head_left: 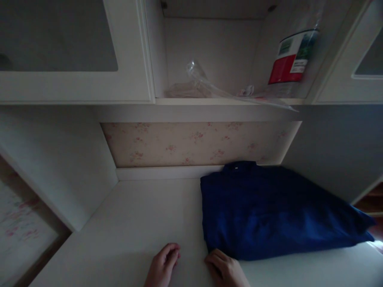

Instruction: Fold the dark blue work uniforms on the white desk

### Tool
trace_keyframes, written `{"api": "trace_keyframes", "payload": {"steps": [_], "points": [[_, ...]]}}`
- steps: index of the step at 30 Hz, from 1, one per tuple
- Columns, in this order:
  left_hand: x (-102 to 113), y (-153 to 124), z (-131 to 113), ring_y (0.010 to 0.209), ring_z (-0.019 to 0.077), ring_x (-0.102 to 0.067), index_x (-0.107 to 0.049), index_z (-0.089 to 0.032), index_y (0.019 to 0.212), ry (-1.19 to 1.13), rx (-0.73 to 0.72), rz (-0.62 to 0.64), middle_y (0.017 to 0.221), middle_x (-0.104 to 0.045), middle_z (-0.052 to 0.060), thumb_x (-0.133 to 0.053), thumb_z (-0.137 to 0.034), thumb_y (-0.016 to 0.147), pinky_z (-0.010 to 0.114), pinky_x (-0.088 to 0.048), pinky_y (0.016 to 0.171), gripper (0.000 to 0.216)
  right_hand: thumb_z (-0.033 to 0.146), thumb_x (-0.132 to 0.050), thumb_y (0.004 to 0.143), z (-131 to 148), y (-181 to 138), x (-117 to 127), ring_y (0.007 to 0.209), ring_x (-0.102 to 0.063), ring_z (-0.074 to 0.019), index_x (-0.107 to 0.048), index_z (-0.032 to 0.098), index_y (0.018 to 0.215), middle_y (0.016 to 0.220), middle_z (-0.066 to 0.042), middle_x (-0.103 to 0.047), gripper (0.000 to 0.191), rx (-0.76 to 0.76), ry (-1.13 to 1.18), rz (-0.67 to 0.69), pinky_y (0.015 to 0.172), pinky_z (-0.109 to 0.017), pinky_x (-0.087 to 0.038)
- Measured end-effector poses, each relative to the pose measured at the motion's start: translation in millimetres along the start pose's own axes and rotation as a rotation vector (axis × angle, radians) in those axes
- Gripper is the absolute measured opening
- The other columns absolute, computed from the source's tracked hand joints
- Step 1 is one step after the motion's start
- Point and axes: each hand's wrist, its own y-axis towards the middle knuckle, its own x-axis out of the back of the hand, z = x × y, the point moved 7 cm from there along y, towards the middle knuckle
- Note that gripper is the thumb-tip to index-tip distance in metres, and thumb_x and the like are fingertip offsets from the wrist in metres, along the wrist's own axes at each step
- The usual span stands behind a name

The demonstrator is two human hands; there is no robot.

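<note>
A folded dark blue shirt [269,211] lies on the white desk top [143,215], collar toward the back wall. My right hand [226,269] rests at the shirt's near left corner, fingers curled and touching its edge. My left hand [164,265] lies on the bare desk just left of it, fingers loosely curled, holding nothing.
An open shelf [227,100] above the desk holds crumpled clear plastic wrapping [206,85] and a plastic bag with a red and white label [291,59]. Closed cabinet doors flank the shelf. A floral back panel [191,143] sits behind the desk.
</note>
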Motion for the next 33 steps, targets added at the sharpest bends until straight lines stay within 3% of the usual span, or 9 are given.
{"api": "trace_keyframes", "payload": {"steps": [33], "points": [[0, -4, -6, 0.077, 0.021, -0.065, -0.068, -0.019, 0.096, 0.086, -0.076, -0.012, 0.082, -0.071, 0.006, -0.053, -0.059, 0.081, 0.029, -0.051, 0.072, 0.046, 0.03, -0.04, 0.097, 1, -1, 2, 0.078, -0.066, -0.0131, -0.067, 0.025, 0.094, 0.091, -0.002, -0.067, 0.027, -0.001, 0.041, -0.005, 0.07, -0.019, -0.048]]}}
